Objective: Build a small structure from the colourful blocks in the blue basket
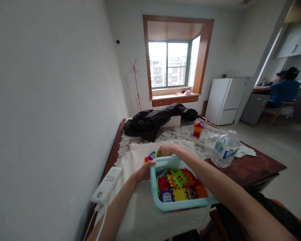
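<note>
A light teal basket [183,206] full of colourful interlocking plastic building pieces [179,179] stands at the near edge of the table. My left hand [144,171] grips its left rim, thumb over the top. Beyond the far rim, my right hand [167,149] reaches across to a small group of red, blue and green building pieces [153,156] on the white cloth. Its fingertips are beside the green piece and partly hidden, so whether they grip it cannot be made out.
A large clear water bottle [225,149] stands right of the basket. Farther back are a small block house [198,129] and a black garment [158,120]. A white power strip [107,185] lies by the left wall. A person in blue [284,88] sits far right.
</note>
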A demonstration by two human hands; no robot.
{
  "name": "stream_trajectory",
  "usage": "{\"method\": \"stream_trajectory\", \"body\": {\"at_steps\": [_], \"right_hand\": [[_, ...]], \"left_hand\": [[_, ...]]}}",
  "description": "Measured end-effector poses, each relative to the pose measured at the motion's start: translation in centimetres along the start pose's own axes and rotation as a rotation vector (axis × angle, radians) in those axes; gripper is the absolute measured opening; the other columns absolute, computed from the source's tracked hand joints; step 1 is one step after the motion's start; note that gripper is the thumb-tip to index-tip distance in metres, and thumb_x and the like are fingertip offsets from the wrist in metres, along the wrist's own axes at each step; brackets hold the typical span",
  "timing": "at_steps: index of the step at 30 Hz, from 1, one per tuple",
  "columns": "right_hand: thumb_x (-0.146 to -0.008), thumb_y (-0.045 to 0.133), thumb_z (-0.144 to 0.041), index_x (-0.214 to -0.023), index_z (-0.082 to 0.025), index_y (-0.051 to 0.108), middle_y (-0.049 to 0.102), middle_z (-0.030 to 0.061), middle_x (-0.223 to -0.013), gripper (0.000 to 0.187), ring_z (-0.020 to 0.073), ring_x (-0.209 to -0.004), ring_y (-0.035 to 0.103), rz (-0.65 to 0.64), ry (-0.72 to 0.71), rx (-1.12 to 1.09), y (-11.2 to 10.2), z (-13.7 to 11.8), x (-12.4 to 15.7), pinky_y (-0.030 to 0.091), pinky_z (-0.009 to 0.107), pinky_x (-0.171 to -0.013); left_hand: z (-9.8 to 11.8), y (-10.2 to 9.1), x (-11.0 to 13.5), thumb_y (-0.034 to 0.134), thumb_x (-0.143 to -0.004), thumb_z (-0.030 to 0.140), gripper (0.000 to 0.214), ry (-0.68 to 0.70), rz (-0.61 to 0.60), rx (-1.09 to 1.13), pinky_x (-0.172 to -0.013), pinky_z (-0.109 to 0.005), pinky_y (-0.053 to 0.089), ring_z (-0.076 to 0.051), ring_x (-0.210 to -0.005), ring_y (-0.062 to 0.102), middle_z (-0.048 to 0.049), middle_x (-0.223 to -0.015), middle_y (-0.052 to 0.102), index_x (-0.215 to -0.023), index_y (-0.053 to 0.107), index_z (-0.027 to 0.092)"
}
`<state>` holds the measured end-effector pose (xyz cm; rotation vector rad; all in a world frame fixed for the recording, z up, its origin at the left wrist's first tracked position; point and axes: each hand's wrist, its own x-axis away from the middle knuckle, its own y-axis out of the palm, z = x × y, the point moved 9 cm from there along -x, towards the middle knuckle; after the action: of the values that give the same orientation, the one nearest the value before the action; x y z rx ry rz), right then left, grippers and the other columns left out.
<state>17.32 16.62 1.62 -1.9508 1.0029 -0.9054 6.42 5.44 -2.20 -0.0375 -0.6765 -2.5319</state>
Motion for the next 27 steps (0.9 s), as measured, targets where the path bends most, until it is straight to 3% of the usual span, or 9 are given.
{"method": "stream_trajectory", "body": {"at_steps": [6,14,19,23,27], "right_hand": [[-0.069,0.087,-0.014,-0.087,-0.020,0.076,0.080,0.0065,-0.100,0.022,0.0251,-0.096,0.070,-0.021,0.005,0.098,-0.2,-0.7,0.7,0.051,0.031,-0.084],[-0.083,0.076,-0.011,-0.087,-0.021,0.067,0.070,0.0032,-0.087,0.014,0.0208,-0.088,0.067,0.289,0.060,-0.053,-4.5,0.2,1.1,0.049,0.028,-0.075],[-0.092,0.069,-0.016,-0.100,-0.023,0.059,0.065,-0.0012,-0.089,0.015,0.0161,-0.078,0.065,0.405,0.105,-0.457,-6.1,1.9,1.4,0.052,0.024,-0.068],[-0.091,0.072,-0.018,-0.102,-0.024,0.058,0.069,0.0017,-0.100,0.019,0.0161,-0.088,0.068,0.355,-0.029,-0.795,-6.0,0.8,1.4,0.058,0.024,-0.075],[-0.091,0.074,-0.021,-0.115,-0.021,0.067,0.076,0.0068,-0.113,0.024,0.0183,-0.098,0.071,0.246,-0.196,-1.057,-7.0,-1.0,2.7,0.061,0.027,-0.086]], "left_hand": [[-0.7,-1.7,-0.2,0.080,-0.084,0.063,0.082,-0.012,0.080,-0.001,-0.113,-0.047,0.052,-0.042,-0.116,0.080,-0.0192,-0.113,0.088,-0.142,0.074,0.006],[-0.2,-1.3,-0.2,0.080,-0.086,0.064,0.078,0.026,0.081,0.004,-0.114,-0.047,0.051,-0.043,-0.120,0.079,-0.0190,-0.114,0.088,-0.140,0.077,0.008],[-0.1,-1.8,-0.1,0.080,-0.086,0.065,0.079,0.038,0.104,-0.026,-0.116,-0.048,0.050,-0.042,-0.121,0.079,-0.0179,-0.116,0.088,-0.141,0.076,0.009],[-0.1,-2.2,-0.1,0.082,-0.082,0.068,0.085,0.038,0.155,-0.061,-0.119,-0.049,0.049,-0.044,-0.123,0.078,-0.0190,-0.117,0.088,-0.139,0.077,0.006],[0.5,-1.2,0.1,0.081,-0.083,0.067,0.084,0.067,0.134,-0.071,-0.121,-0.051,0.048,-0.044,-0.126,0.077,-0.0192,-0.123,0.087,-0.143,0.075,0.008]]}}
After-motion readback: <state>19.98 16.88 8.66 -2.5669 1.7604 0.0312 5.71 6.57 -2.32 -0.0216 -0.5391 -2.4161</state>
